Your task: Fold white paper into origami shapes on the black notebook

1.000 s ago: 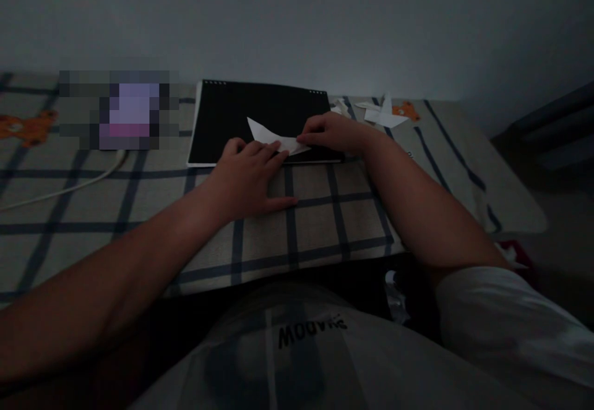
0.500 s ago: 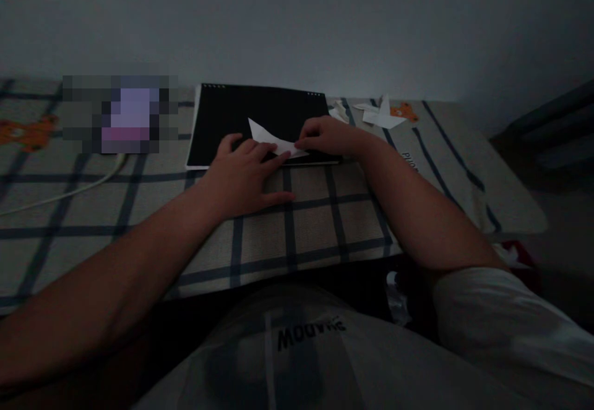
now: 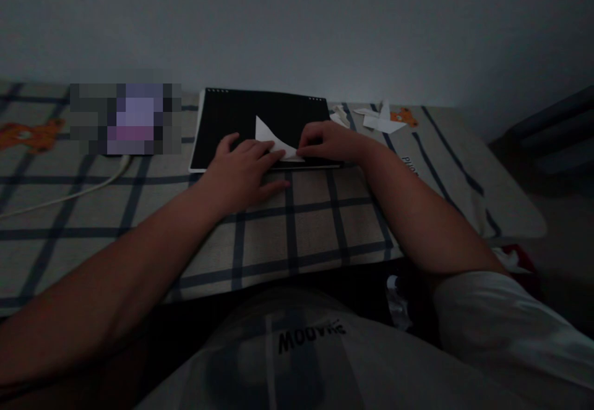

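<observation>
From where I sit watching the feed, the far left shows an orange cartoon patch [image 3: 30,135] printed on the beige cloth with dark blue checks [image 3: 139,212] that covers the worktop. A pale cable [image 3: 69,193] curves across that cloth toward a blurred-out block [image 3: 125,118] near the wall. Moving right, my left hand [image 3: 241,172] lies palm down, its heel on the checked cloth and its fingers spread flat over the near edge of a black spiral-bound pad [image 3: 232,122]. This grip is released, the fingers pressing rather than clutching, and their tips rest on the lower left part of the white folded paper triangle [image 3: 269,138]. The triangle sits on the black pad, close to the pad's near edge, with its sharp point aimed toward the wall and its long side running down to the right. Just beyond it, my right hand [image 3: 327,141] is curled, knuckles up, the fingertips bearing on the right tip of the same paper. I cannot tell whether the fingers pinch the paper or only press it down, as the light is dim and the fingertips are hidden beneath the hand. Farther right, near the wall, several white paper scraps [image 3: 380,119] lie on the cloth beside a second orange patch [image 3: 403,115]. At the bottom, a pale shirt with dark lettering [image 3: 310,336] fills the view.
</observation>
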Demonstrator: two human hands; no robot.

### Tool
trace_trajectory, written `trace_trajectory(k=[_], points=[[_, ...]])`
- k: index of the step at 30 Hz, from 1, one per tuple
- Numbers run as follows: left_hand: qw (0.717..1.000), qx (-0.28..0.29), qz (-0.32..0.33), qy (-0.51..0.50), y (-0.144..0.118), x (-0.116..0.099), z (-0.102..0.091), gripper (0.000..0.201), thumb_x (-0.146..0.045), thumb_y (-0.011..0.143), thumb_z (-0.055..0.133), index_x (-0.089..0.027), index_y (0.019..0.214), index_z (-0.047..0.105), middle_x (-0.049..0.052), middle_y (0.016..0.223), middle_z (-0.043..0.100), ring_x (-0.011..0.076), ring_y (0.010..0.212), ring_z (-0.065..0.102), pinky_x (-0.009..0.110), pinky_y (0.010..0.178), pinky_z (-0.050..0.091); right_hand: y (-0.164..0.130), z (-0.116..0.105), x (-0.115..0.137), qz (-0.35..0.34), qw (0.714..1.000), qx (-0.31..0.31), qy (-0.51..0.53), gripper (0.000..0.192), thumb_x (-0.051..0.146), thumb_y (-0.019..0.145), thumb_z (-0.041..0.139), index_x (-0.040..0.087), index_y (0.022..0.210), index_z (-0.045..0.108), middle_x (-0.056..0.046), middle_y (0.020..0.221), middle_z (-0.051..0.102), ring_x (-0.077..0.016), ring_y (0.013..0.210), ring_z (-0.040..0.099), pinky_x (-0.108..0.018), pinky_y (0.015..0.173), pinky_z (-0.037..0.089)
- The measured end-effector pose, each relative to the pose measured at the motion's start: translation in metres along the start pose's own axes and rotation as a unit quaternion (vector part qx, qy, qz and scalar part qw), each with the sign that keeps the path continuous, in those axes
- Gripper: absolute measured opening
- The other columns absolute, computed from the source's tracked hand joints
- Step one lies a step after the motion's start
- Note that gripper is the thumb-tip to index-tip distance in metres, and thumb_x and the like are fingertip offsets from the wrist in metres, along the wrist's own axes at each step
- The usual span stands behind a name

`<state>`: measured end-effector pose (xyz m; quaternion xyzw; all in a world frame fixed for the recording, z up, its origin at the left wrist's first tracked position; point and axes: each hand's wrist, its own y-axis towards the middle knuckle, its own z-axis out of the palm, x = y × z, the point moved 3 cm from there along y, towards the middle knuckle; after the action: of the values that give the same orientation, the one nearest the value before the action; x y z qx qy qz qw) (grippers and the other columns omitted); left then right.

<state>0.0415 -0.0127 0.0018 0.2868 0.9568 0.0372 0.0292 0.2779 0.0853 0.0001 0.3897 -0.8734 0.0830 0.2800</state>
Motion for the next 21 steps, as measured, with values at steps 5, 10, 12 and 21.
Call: trace_trajectory(k=[5,10,12,21], points=[[0.999,0.008,-0.033,-0.011,0.002,0.009,0.0,0.069,-0.054,0.118,0.047,-0.025,0.181,0.051,0.016,0.188,0.049,0.0391,0.174,0.047,0.069,0.146,0.019,0.005,0.01,0.002,-0.078,0.997,-0.02,-0.015,0.02,0.035,0.105,0.074,0.021,0.107,0.088,-0.007,0.108,0.081,-0.0224,0.101,0.069,-0.04,0.096,0.054],[0.999,0.033,-0.039,0.0,0.003,0.005,0.002,0.076,-0.06,0.118,0.047,-0.026,0.186,0.042,0.016,0.194,0.038,0.0404,0.178,0.039,0.07,0.146,0.018,0.007,0.018,0.007,-0.092,0.995,-0.024,-0.042,0.017,0.033,0.103,0.076,0.021,0.105,0.089,-0.007,0.11,0.081,-0.0239,0.104,0.069,-0.041,0.097,0.051],[0.998,0.05,-0.04,0.007,0.003,0.003,0.003,0.079,-0.065,0.118,0.047,-0.027,0.187,0.038,0.017,0.196,0.032,0.0413,0.18,0.035,0.071,0.146,0.016,0.006,0.017,0.012,-0.1,0.993,-0.021,-0.055,0.02,0.035,0.105,0.075,0.021,0.105,0.089,-0.007,0.112,0.08,-0.0241,0.106,0.069,-0.04,0.097,0.048],[0.997,0.067,-0.031,0.004,0.001,0.003,0.001,0.078,-0.065,0.118,0.05,-0.028,0.186,0.041,0.018,0.197,0.027,0.0425,0.182,0.031,0.071,0.147,0.018,0.0,0.012,0.014,-0.142,0.986,-0.034,-0.079,0.026,0.04,0.109,0.072,0.02,0.11,0.087,-0.008,0.111,0.081,-0.0234,0.102,0.07,-0.04,0.096,0.051]])
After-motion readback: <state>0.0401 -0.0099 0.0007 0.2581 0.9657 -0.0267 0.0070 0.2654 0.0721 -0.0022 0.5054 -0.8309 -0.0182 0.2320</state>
